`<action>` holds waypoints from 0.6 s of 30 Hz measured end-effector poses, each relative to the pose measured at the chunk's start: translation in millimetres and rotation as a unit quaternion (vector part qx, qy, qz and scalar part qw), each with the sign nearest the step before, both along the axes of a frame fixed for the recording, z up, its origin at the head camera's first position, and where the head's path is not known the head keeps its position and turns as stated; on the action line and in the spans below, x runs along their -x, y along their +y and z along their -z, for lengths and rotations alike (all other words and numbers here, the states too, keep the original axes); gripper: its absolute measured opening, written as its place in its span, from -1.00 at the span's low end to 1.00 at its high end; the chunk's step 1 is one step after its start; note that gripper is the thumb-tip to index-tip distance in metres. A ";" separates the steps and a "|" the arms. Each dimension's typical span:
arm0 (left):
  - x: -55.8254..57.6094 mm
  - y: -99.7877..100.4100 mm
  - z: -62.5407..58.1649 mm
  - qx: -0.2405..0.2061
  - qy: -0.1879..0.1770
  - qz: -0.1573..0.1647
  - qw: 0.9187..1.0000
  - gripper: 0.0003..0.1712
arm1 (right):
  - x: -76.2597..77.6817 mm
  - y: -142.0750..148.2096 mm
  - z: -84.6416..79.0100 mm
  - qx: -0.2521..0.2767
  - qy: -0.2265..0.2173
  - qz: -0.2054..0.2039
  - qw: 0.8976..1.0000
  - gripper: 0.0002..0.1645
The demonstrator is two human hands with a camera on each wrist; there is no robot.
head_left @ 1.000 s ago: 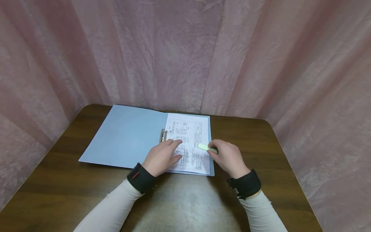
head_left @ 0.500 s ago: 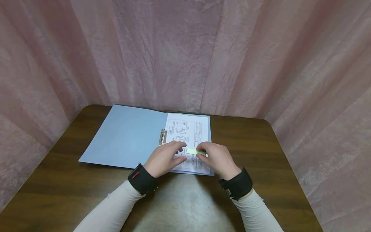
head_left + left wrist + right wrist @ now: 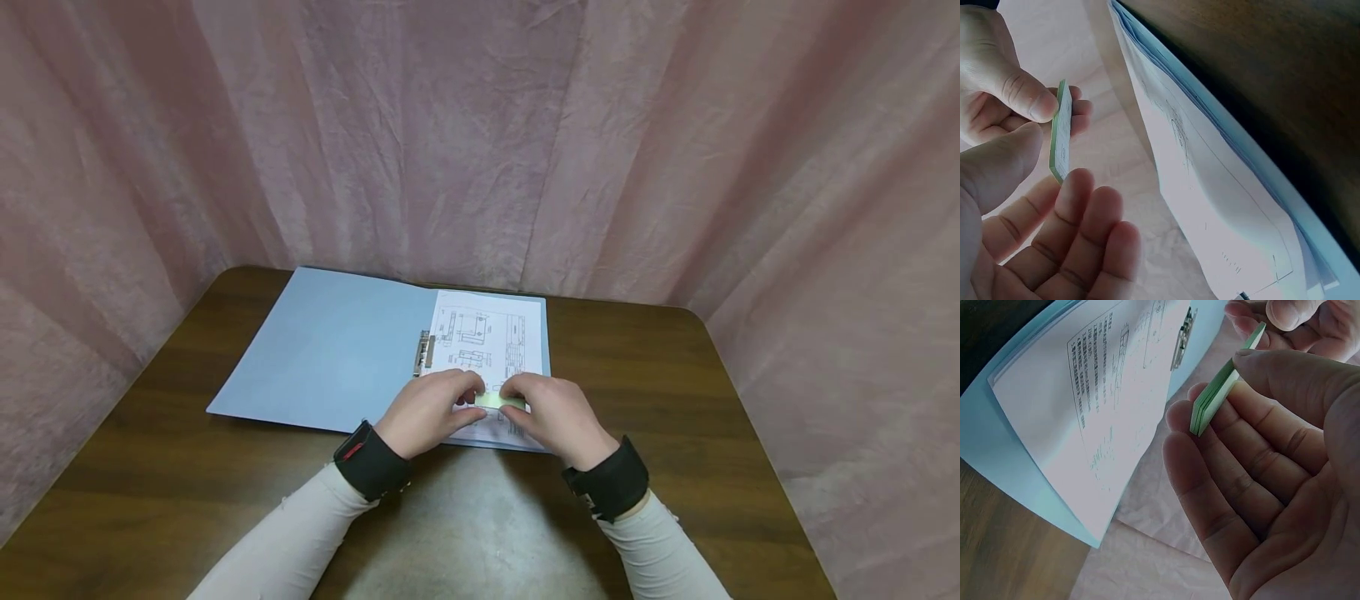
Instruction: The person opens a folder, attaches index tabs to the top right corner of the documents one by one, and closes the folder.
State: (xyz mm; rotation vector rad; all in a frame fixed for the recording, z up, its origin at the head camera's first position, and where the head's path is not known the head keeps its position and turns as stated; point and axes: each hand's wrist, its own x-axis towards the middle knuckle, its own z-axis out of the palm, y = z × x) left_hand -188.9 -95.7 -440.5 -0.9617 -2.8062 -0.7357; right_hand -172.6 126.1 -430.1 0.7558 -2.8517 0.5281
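Note:
A small pad of pale green sticky notes (image 3: 490, 401) is held above the printed sheets. My right hand (image 3: 558, 412) pinches it between thumb and fingers; layered edges show on the pad (image 3: 1215, 397) in the right wrist view. My left hand (image 3: 427, 408) is at the pad's other end, its thumb and loosely bent fingers parted around that end. Seen from the left wrist, the pad (image 3: 1060, 140) stands edge-on, the left fingertips right at its lower tip. Below both hands lie the sheets (image 3: 491, 333) with technical drawings, partly hidden by the fingers.
A light blue folder (image 3: 330, 350) lies spread on the brown wooden table (image 3: 637, 358), the sheets on its right side. A metal clip (image 3: 423, 353) sits at its spine. Pink curtain (image 3: 480, 142) hangs behind the table.
My right hand has carried the green pad leftward from the sheets' right edge to my left hand. The left fingers have moved slightly right and now meet the pad's end.

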 end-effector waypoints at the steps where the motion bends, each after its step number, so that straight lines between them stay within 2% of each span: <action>1: 0.3 -0.1 0.3 0.001 0.001 -0.001 1.000 -0.69 | 0.0 -0.2 0.2 0.001 0.000 -0.002 1.000 -0.80; 6: 0.5 -0.7 1.0 0.008 0.006 0.002 1.000 -0.67 | -0.1 -1.3 -0.2 -0.002 0.005 -0.016 1.000 -0.80; 12: -0.8 0.3 -0.2 0.015 -0.004 0.008 1.000 -0.77 | -0.4 -2.3 0.4 0.003 0.002 -0.027 1.000 -0.85; 18: -0.2 0.5 -0.8 0.016 0.003 0.004 1.000 -0.82 | 0.1 -2.3 -0.3 0.006 0.003 -0.030 1.000 -0.84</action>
